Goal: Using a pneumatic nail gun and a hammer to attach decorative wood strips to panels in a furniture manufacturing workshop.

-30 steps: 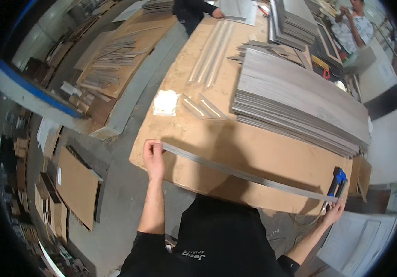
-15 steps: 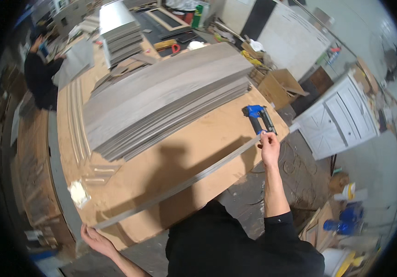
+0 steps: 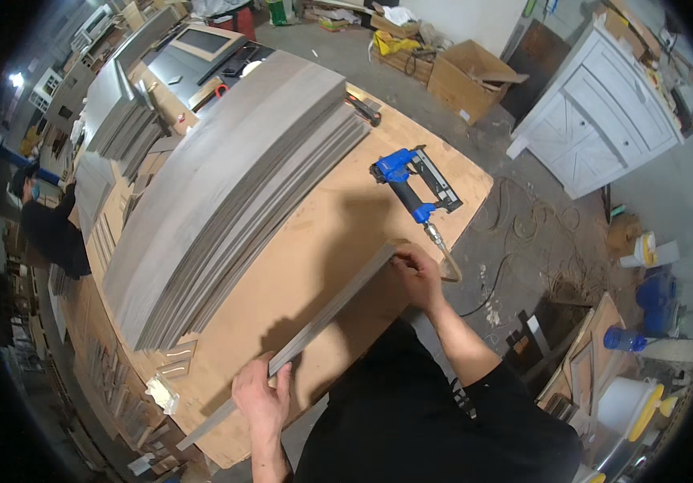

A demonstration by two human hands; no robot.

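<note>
A long narrow grey wood strip runs diagonally above the near side of the tan worktable. My left hand is closed on it partway along, thumb on the near side, and the strip's left end sticks out beyond that hand. At its right end, my right hand pinches it with bent fingers. Just past my right hand, a blue and black nail gun lies on the table, an air hose hanging off the edge from its handle. Beyond the strip rests a stack of large grey boards.
A white block and short strips lie at the table's left end. To the right stand an open cardboard box and a white cabinet. Hoses trail over the floor. A co-worker in black is at the far left.
My left hand has shifted from the strip's left end to a grip farther along it. My right hand still holds the right end. The view has turned, and the strip slants more steeply.
</note>
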